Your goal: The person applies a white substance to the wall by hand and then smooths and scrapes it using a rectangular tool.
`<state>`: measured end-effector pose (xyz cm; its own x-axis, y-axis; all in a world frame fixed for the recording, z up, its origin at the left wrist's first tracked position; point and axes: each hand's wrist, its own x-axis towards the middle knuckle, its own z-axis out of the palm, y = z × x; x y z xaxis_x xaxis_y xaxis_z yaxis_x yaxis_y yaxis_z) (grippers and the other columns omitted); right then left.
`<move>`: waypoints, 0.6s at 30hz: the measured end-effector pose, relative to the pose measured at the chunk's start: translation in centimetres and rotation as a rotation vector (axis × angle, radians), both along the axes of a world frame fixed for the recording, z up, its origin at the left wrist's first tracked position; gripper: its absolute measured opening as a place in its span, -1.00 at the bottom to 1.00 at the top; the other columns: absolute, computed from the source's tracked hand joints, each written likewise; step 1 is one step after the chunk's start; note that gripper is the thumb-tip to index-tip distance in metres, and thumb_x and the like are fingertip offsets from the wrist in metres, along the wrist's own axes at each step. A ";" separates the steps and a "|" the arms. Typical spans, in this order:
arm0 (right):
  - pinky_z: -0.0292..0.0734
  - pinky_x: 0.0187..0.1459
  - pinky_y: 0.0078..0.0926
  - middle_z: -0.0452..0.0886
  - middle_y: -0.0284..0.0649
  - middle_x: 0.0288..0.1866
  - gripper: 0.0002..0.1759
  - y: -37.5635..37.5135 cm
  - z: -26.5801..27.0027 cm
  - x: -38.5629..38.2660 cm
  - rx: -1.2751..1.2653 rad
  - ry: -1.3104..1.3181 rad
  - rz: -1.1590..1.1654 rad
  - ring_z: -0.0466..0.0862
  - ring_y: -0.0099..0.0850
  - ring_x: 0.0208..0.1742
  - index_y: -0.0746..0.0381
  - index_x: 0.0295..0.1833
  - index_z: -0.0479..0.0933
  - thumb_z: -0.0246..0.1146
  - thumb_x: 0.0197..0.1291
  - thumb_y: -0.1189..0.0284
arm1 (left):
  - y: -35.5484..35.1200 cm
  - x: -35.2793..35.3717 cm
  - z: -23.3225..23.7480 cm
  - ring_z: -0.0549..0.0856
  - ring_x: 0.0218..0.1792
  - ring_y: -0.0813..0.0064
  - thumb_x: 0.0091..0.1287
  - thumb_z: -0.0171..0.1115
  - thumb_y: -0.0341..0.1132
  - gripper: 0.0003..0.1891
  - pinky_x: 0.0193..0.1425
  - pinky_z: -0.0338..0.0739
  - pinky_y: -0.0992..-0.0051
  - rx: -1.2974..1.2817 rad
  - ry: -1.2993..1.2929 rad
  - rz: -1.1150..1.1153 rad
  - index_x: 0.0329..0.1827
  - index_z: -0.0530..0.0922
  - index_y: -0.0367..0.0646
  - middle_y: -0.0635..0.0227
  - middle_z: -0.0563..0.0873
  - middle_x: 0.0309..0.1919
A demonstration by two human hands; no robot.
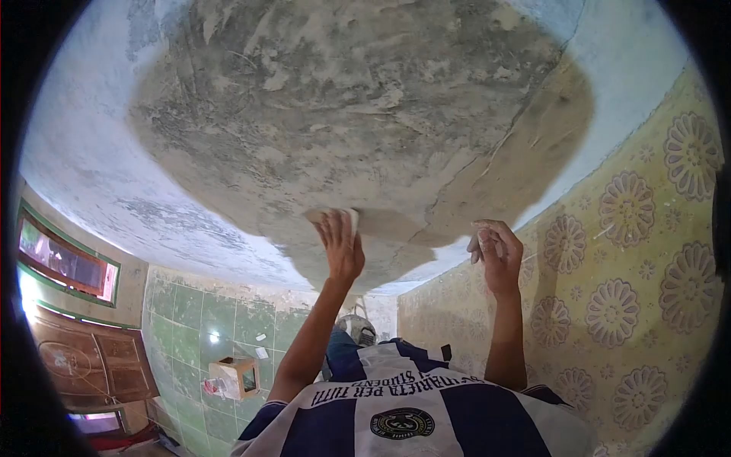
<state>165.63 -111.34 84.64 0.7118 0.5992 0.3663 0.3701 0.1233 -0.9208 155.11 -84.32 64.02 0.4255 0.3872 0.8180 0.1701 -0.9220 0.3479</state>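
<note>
My left hand (342, 247) presses a pale flat pad (354, 220) against the wall, fingers stretched over it. The pad's kind is mostly hidden under my fingers; only its light edges show. Around it spreads a large rough grey patch (343, 99) of bare plaster, bordered by whitish-blue paint. My right hand (499, 251) is raised near the patch's lower right edge, its fingers loosely bent and apart, whitened with dust. Nothing shows in that hand. A crack (499, 145) runs diagonally through the patch, above and left of my right hand.
Yellow flower-patterned wallpaper (613, 312) covers the surface on the right. At lower left are green tiles (186, 305), a small box-like wooden thing (234, 378), a brown wooden door (91, 358) and a window (65, 251). A rounded grey object (356, 329) sits below, beyond my striped shirt.
</note>
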 end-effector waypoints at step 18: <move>0.46 -0.42 -0.60 0.57 -0.28 -0.44 -0.77 2.8 -0.5 -0.7 -0.055 -0.041 0.073 0.54 -0.57 -0.47 0.36 0.06 0.56 0.18 0.45 0.43 | 8.6 -4.7 12.8 -0.14 0.61 -0.12 0.61 -0.23 -0.16 -0.40 0.59 -0.35 -0.15 -0.049 -0.354 0.174 0.61 0.01 -0.27 -0.06 -0.05 0.61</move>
